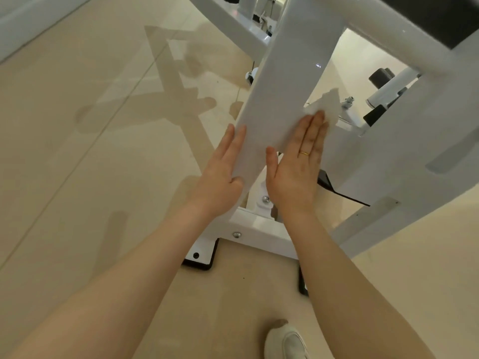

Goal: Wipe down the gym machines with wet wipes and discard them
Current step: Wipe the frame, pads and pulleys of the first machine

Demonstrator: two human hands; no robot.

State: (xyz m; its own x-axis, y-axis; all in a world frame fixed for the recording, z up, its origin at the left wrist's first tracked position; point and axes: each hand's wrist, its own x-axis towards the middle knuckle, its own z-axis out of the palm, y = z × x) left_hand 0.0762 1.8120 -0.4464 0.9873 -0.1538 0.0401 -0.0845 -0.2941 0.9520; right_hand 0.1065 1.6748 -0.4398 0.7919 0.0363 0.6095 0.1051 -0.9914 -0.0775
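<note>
At the center of the frame, I press the wet wipe (327, 108) flat under my right hand (298, 164) on the white beam (285, 81), left hand (220, 172) flat-fingered, steadying; wiping underway, next calls for sliding along.

2 hands (220, 174) (298, 172), 1 wipe (328, 107), 1 ring (304, 153), 1 shoe (285, 343).

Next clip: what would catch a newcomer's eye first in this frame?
Two bare forearms reach up the middle to a slanted white frame post of a gym machine. The right hand lies flat against the post's right side, pressing a white wet wipe under its fingertips, with a gold ring on one finger. The left hand rests flat on the post's left edge, above glossy beige floor tiles.
</note>
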